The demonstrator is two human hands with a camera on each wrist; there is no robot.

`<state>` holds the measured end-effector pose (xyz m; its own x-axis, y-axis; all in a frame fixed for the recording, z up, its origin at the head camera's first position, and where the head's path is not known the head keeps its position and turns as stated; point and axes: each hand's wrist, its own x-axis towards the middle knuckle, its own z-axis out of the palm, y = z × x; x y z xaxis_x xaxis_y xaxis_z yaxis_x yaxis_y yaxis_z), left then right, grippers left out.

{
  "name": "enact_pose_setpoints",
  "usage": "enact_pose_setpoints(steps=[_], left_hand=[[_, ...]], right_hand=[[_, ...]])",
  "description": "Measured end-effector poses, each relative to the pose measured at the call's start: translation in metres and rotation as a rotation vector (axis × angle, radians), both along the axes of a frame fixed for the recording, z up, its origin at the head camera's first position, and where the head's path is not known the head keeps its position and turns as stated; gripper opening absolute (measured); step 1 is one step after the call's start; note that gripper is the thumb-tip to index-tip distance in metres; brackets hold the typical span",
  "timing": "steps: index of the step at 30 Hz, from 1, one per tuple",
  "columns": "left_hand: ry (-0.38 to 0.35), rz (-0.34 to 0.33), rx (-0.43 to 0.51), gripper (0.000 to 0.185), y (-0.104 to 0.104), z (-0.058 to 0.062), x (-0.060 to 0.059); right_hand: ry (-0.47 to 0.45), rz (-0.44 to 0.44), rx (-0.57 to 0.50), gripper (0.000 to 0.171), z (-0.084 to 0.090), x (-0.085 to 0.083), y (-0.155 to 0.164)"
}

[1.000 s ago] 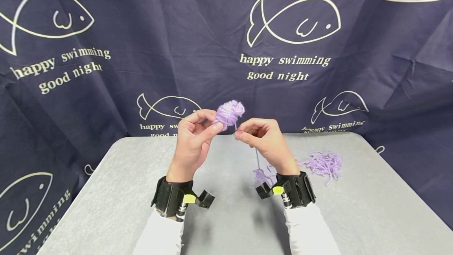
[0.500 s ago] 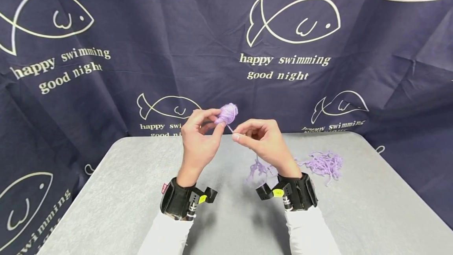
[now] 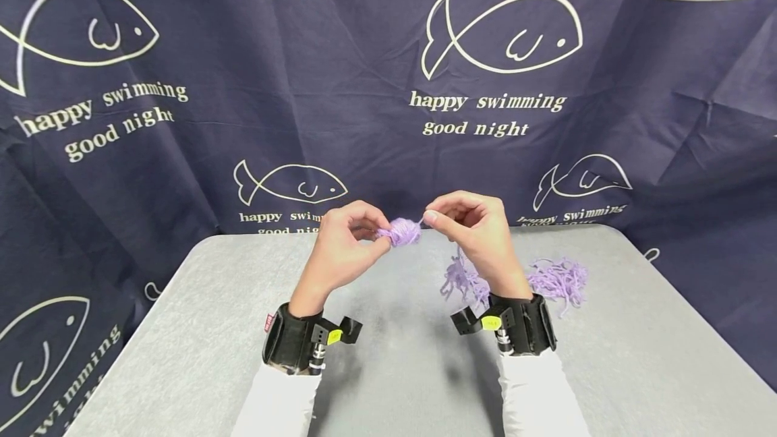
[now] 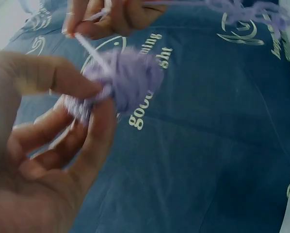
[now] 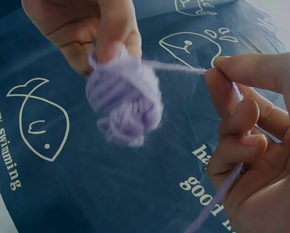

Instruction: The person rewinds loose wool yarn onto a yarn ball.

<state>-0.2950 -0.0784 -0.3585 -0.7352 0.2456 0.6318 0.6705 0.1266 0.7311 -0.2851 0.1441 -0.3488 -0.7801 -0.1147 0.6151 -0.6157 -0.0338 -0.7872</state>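
Both hands up above the grey worktop [image 3: 182, 329], near its far edge; left hand [image 3: 340, 251] pinches a small purple yarn ball [image 3: 402, 230] between thumb and fingertips; ball off the worktop, between the two hands; right hand [image 3: 476, 231] just right of the ball, thumb and forefinger pinching a short taut yarn strand [image 5: 176, 67] running out of the ball; strand passes through the right fingers and hangs below into a loose yarn tangle [image 3: 463, 280] over the worktop; second pile of purple yarn scraps [image 3: 561, 280] lies on the worktop, further right of the ball; black wrist straps, white sleeves; dark blue fish-print cloth [image 3: 182, 140] behind the ball.
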Motion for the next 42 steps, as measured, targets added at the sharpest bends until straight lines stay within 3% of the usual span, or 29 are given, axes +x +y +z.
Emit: enact_pose_setpoints(steps=[6, 10, 14, 18, 23, 27, 29, 32, 35, 38, 40, 42], left_hand=[[-0.090, -0.291, 0.061, 0.015, -0.005, 0.002, 0.001], [-0.117, -0.440, 0.132, 0.016, -0.007, 0.003, 0.002], [-0.112, -0.547, 0.231, 0.022, -0.006, 0.004, 0.003], [-0.084, -0.589, 0.357, 0.028, -0.001, 0.004, 0.003], [-0.072, -0.547, 0.517, 0.032, 0.005, 0.005, 0.004], [-0.064, -0.492, 0.646, 0.037, 0.010, 0.006, 0.005], [-0.051, -0.441, 0.702, 0.038, 0.013, 0.007, 0.006], [-0.005, -0.314, 0.752, 0.035, 0.016, 0.007, 0.006], [0.080, -0.128, 0.703, 0.022, 0.018, 0.007, 0.005], [0.159, 0.045, 0.580, 0.014, 0.017, 0.004, 0.004], [0.195, 0.128, 0.493, 0.013, 0.017, 0.002, 0.004], [0.210, 0.162, 0.423, 0.014, 0.016, 0.000, 0.002]], right_hand=[[-0.006, 0.011, -0.066, 0.008, -0.002, -0.004, 0.004], [-0.021, 0.048, -0.104, 0.006, -0.005, -0.008, 0.005], [-0.042, 0.100, -0.128, 0.004, -0.009, -0.011, 0.004], [-0.066, 0.149, -0.130, 0.011, -0.011, -0.012, -0.001], [-0.097, 0.170, -0.088, 0.024, -0.012, -0.010, -0.008], [-0.117, 0.143, -0.018, 0.009, -0.011, -0.007, -0.015], [-0.116, 0.133, 0.017, 0.007, -0.011, -0.006, -0.018], [-0.088, 0.123, 0.068, 0.009, -0.011, -0.005, -0.022], [-0.039, 0.120, 0.111, 0.008, -0.009, -0.004, -0.025], [0.007, 0.130, 0.128, 0.007, -0.008, -0.002, -0.025], [0.028, 0.127, 0.127, 0.007, -0.007, -0.002, -0.025], [0.035, 0.123, 0.112, 0.007, -0.006, -0.001, -0.023]])
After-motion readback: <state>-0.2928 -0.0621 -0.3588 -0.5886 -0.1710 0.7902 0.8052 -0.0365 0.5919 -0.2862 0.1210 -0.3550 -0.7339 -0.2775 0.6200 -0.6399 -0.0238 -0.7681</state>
